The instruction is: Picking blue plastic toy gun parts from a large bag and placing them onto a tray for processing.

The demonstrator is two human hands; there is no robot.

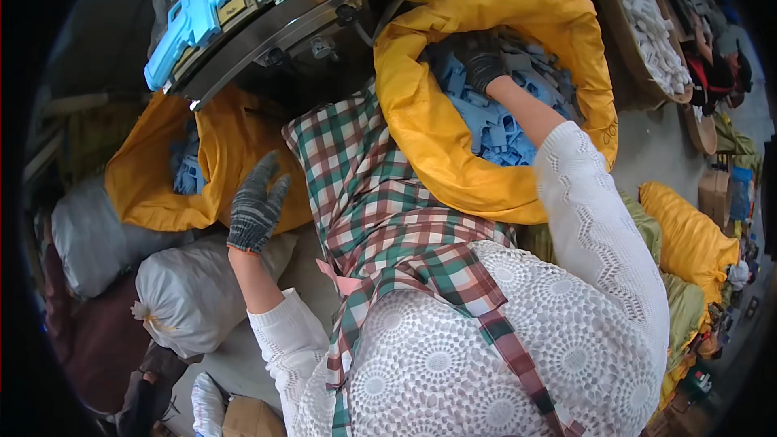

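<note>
Hands apart: left hand (259,202) loosely spread, right hand (483,69) in yellow sack (413,109)

Left holds nothing; right's grip is hidden, cannot tell. Blue parts (494,136) fill this sack; a blue pistol-shaped piece (190,20) lies at the counter's (307,8) edge

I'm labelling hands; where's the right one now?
High in the head view, right of centre, the right hand is among blue pieces in an open yellow bag.

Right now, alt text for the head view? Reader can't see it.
A gray-gloved human right grip is inside an open, round-mouthed yellow sack of light-blue plastic-looking parts, its hold hidden. The open, gray-gloved left grip is near a second yellow sack. A light-blue pistol-shaped piece lies at upper left.
</note>
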